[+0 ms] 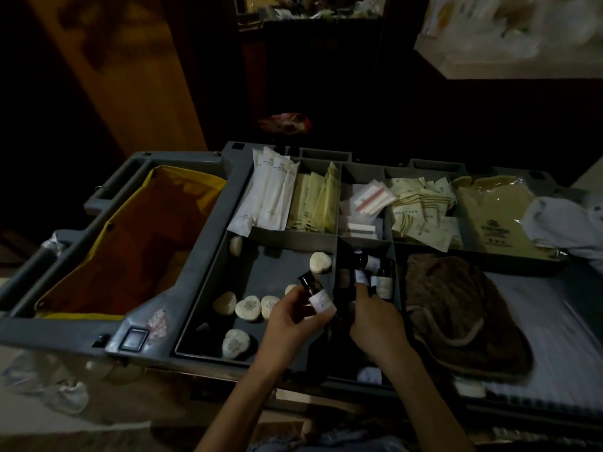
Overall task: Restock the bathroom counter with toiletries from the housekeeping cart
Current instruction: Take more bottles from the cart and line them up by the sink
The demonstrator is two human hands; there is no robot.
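Observation:
The grey housekeeping cart [208, 256] fills the lower half of the view, its top tray split into compartments. My left hand [293, 324] grips a small dark bottle [316, 295] with a pale label, held above the divider between the soap bin and the bottle bin. My right hand [375, 321] reaches into the narrow bottle compartment, fingers curled around another small bottle [360, 276]. More dark bottles [384, 278] stand in that bin. Several round wrapped soaps [248, 309] lie in the left compartment.
White sachets [270, 194], yellow packets [315, 200] and small folded packets [421, 210] fill the rear bins. A brown cloth [456, 311] lies right of the bottles. A yellow-lined bag [130, 249] hangs at the cart's left. The surroundings are dark.

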